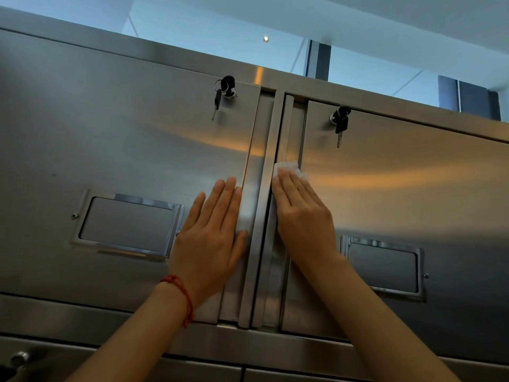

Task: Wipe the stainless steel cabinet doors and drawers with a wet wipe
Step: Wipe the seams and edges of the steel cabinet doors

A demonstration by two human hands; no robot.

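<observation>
A stainless steel cabinet (115, 150) is filling the view under a pale ceiling. Nearest, the left hand (212, 238) is lying flat and released on the left door (137, 133), while the right hand (303, 216) is pressing a wet wipe (287, 168) with straight fingers against the right door (399, 188) by the centre seam. Higher up, keys (220, 96) are hanging in both locks, the lower drawers (192, 372) perhaps just showing at the bottom edge.

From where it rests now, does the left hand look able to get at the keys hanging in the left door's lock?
Probably yes. The left hand lies flat on the left door, and the keys hang above it on the same panel, with only bare steel between. The right hand presses the wipe on the other door.
</observation>
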